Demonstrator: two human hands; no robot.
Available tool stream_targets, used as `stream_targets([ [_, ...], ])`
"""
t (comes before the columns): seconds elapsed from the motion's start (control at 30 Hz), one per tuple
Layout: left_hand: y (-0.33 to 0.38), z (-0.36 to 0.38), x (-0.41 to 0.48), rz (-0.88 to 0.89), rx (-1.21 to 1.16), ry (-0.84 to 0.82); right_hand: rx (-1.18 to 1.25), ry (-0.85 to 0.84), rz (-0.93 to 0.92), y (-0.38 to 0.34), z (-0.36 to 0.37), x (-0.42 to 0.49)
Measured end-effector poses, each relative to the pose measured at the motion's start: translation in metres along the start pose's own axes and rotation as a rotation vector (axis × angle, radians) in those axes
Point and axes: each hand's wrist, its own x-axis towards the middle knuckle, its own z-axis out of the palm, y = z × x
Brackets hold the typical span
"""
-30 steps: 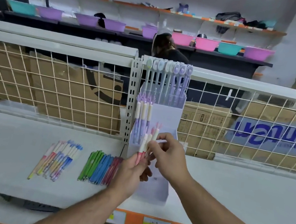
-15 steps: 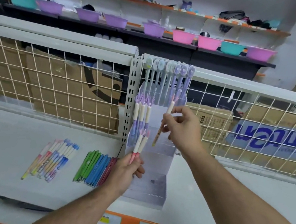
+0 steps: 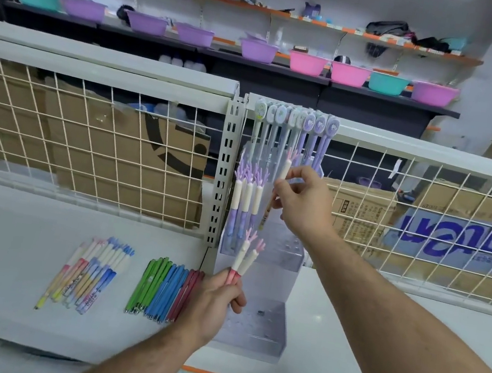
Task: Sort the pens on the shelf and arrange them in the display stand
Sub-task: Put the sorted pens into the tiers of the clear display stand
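Right hand (image 3: 301, 203) pinching one pink-topped pen (image 3: 284, 173) at the display stand (image 3: 268, 319), left hand (image 3: 214, 299) gripping two pens (image 3: 244, 258)

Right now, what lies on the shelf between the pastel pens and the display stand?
A flat row of green, blue and red pens, seen in the head view.
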Motion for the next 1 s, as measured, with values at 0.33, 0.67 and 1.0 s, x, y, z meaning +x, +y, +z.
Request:
stream_targets([
  [0.33, -0.005, -0.001, 0.002, -0.019, 0.025, -0.028, -0.148, -0.129, 0.053, 0.011, 0.009, -0.007],
  [0.67, -0.008, -0.001, 0.003, -0.036, 0.054, -0.015, -0.143, -0.098, 0.09, 0.017, 0.005, -0.016],
  [1.0, -0.007, 0.002, 0.002, -0.012, 0.051, -0.022, -0.047, -0.367, 0.187, 0.035, -0.01, -0.078],
])
